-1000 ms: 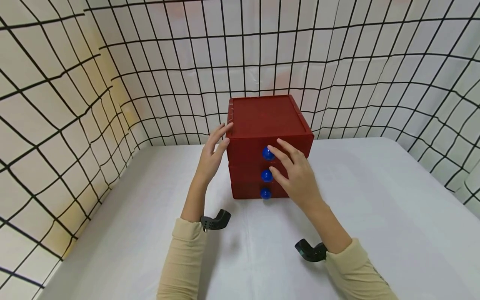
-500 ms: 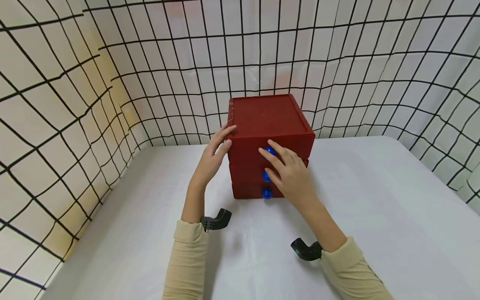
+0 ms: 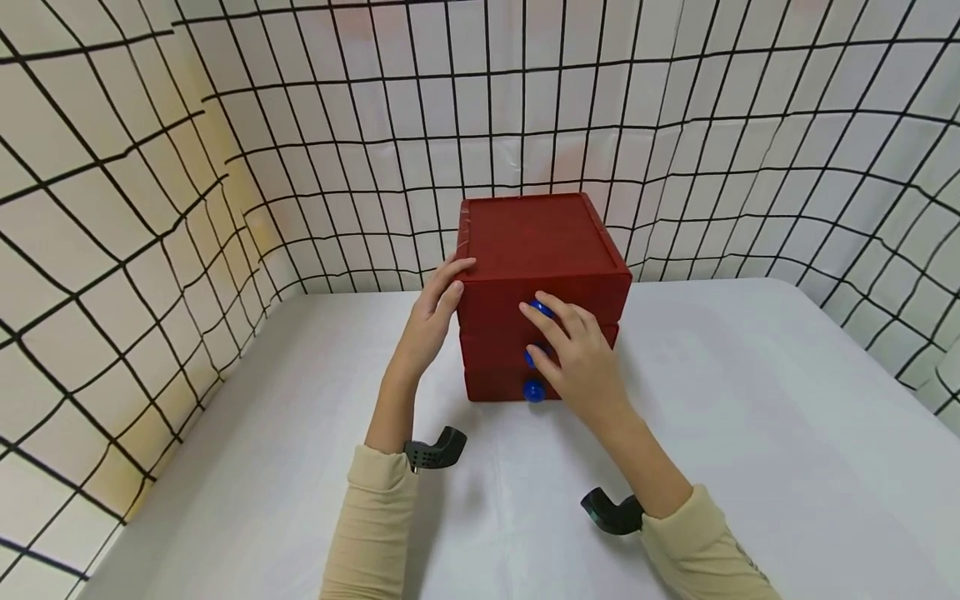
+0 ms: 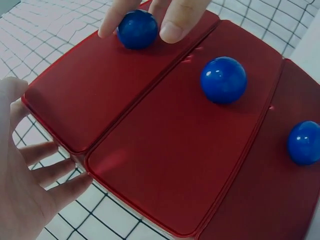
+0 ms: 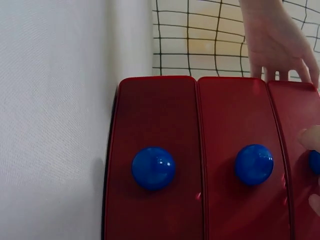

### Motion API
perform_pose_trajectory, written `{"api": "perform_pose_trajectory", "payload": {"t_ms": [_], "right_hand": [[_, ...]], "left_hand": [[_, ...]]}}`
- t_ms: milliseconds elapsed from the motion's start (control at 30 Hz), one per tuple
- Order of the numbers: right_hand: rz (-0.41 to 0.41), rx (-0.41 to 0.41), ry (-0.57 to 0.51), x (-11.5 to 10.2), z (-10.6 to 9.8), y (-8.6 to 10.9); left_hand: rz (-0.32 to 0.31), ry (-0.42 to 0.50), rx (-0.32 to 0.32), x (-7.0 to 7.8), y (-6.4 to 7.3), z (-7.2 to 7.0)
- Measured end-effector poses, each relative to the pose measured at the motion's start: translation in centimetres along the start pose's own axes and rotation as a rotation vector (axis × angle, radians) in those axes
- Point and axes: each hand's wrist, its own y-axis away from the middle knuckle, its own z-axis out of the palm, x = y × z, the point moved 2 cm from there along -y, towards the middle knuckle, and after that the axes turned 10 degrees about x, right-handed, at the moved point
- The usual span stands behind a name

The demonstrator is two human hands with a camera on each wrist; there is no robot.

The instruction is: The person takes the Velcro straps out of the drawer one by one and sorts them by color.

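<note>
Unit [image 3: 536,237]: red, boxy, sat upright mid-table on cloth [image 3: 765,417], L & R hands at its front end; three fronts stacked, one blue knob each.
Top knob [image 4: 137,29]: between R fingers & thumb, tips on opp. sides.
R hand [image 3: 581,354]: fingers part-bent, spread approx. enough to span top knob; firm pinch or just flanking it, couldn't tell.
L hand [image 3: 431,321]: fingers long & fanned, tips on unit's top L edge, thumb by front L corner; touched, didn't grasp.
Mid knob [image 4: 224,80]: glossy ball w/ white glints, clear of fingers in L wrist view, part-hidden in head view.
Low knob [image 3: 534,391]: same shape & shine, nr base.
Fronts [image 4: 160,150]: smooth, semi-gloss, plastic-looking; rounded corners, thin raised rims.
Cloth texture: white, matte, fine weave, faint creases.
Sleeves [image 3: 375,525]: beige, ribbed look, folded cuffs.
Wrist cams [image 3: 438,448]: black, bent, one per wrist.
Grid [image 3: 555,133]: black wavy lines, approx. squares, pale backing, behind & both sides.
</note>
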Motion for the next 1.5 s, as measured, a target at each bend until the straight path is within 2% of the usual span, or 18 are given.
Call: {"api": "perform_pose_trajectory", "payload": {"t_ms": [133, 400, 1000, 1267, 1500], "right_hand": [[0.042, -0.003, -0.020, -0.2, 0.0, 0.2], [0.091, -0.007, -0.094, -0.4, 0.0, 0.0], [0.065, 0.069, -0.132, -0.9, -0.8, -0.2], [-0.013, 0.090, -0.051, -1.3, -1.2, -0.1], [-0.111, 0.132, 0.134, -2.1, -2.0, -0.1]], "left_hand": [[-0.001, 0.010, 0.000, 0.9, 0.5, 0.2], [-0.009, 0.065, -0.004, 1.0, 0.5, 0.1], [0.000, 0.079, -0.009, 1.0, 0.4, 0.1], [0.021, 0.065, -0.008, 0.9, 0.4, 0.0], [0.027, 0.074, -0.010, 0.8, 0.4, 0.0]]}}
